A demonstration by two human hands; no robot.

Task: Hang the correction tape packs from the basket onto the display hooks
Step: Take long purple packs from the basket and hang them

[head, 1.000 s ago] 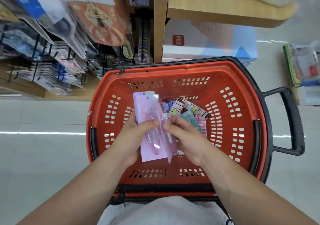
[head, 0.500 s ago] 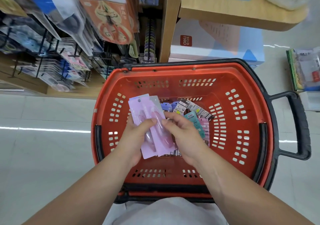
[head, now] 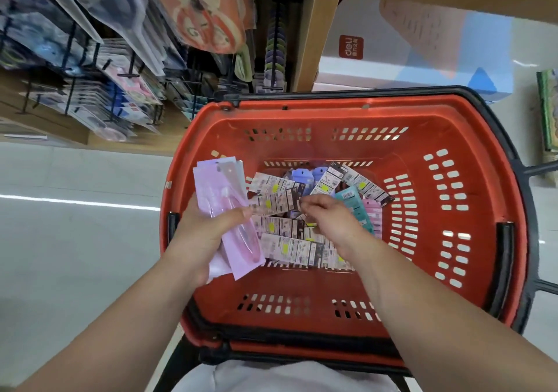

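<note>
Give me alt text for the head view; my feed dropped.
The left hand grips a small stack of pink correction tape packs over the red basket, while the right hand reaches, fingers curled, among the loose packs lying in it. Display hooks with hanging goods are at upper left.

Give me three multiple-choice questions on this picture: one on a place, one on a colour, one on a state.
1. Where do the loose packs lie? A on the floor; B in the basket; C on a shelf.
2. What colour is the basket? A red; B green; C white.
3. What is the left hand doing? A hanging empty; B gripping pink packs; C holding a handle.
Answers: B, they cover the basket's bottom; A, its walls are red; B, its thumb presses across the pink stack.
</note>
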